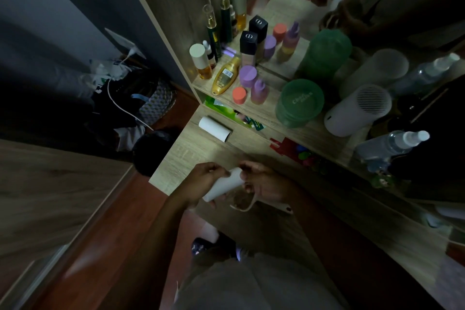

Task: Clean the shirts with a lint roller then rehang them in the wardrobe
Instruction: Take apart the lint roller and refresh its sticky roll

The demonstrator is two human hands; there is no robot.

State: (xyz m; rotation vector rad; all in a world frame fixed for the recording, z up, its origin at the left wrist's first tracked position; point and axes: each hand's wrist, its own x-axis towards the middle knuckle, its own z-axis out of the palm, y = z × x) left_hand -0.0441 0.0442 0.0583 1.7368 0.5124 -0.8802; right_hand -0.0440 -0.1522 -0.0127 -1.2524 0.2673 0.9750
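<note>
Over the wooden dressing table (201,148), my left hand (201,184) grips a white lint roller roll (222,185). My right hand (264,184) pinches the roll's upper end and also holds the roller's pale handle (284,206), whose wire frame loops below the roll. A second white roll (215,128) lies flat on the table further back. No shirt is in view.
A shelf (254,108) behind the table carries several perfume and cosmetic bottles, a green tub (299,102), a white fan-like device (357,111) and spray bottles. Bags and a white cable (120,106) lie on the floor at left. A wooden panel (50,184) stands at the near left.
</note>
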